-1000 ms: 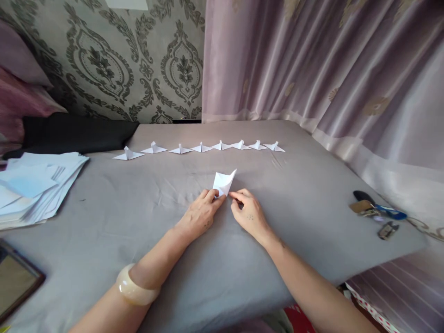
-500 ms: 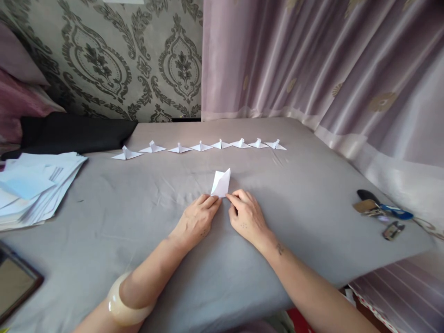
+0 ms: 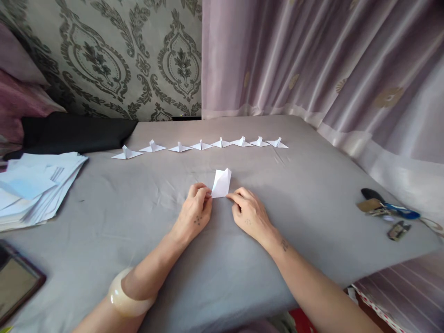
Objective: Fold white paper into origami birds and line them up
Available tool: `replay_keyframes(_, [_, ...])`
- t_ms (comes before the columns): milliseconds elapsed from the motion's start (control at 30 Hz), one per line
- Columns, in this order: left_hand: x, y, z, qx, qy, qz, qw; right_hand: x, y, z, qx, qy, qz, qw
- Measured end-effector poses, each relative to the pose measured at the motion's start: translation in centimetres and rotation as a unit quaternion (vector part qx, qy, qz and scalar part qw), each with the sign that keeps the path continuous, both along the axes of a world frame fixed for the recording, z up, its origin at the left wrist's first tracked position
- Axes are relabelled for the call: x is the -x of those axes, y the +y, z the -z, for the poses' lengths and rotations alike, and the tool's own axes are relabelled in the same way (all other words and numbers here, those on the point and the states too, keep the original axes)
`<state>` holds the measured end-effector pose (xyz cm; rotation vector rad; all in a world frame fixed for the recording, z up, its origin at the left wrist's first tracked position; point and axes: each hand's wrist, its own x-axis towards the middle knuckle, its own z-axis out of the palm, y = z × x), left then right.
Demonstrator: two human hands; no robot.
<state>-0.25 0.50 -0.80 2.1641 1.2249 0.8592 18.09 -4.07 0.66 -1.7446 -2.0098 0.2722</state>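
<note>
A small folded white paper (image 3: 221, 184) lies on the grey cloth, with a raised flap pointing up at its far right. My left hand (image 3: 197, 206), a cream bangle on its forearm, pinches the paper's near left corner between thumb and fingers. At the near right corner, my right hand (image 3: 250, 210) has its index fingertip on the paper, the other fingers curled in. Its thumb is mostly hidden. Beyond the hands, several folded white paper birds (image 3: 201, 145) stand in a row across the cloth.
Loose papers (image 3: 45, 185) are stacked at the left, before a black cloth (image 3: 76, 132). A dark-framed device (image 3: 17, 282) lies at the near left. Keys (image 3: 376, 210) and a nail clipper (image 3: 398, 230) rest at the right. A curtain (image 3: 312, 60) hangs behind.
My left hand has shifted left, from the paper's near edge to its near left corner, with fingers more bent. My right hand stays at the right corner.
</note>
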Motion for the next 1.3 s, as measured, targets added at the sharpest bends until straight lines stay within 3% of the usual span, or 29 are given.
replay_keyframes(367, [-1.1, 0.7, -1.2, 0.133, -0.03, -0.098, 0.986, 0.0, 0.4, 0.1, 0.001, 0.021, -0.001, 1.0])
replay_keyframes(600, [-1.0, 0.7, -0.9, 0.128, -0.03, -0.09, 0.987, 0.3, 0.1, 0.2, -0.018, -0.005, -0.003, 1.0])
replay_keyframes(767, [-1.0, 0.7, -0.8, 0.117, -0.026, -0.086, 0.989, 0.8, -0.2, 0.3, -0.054, 0.017, -0.053, 0.997])
replay_keyframes(1000, [-0.8, 0.5, -0.5, 0.096, -0.019, -0.107, 0.989, 1.2, -0.4, 0.1, -0.032, 0.028, -0.036, 0.998])
replay_keyframes(1300, [-0.4, 0.6, -0.2, 0.092, -0.026, -0.1, 0.99, 1.6, -0.9, -0.1, -0.012, -0.037, -0.039, 0.998])
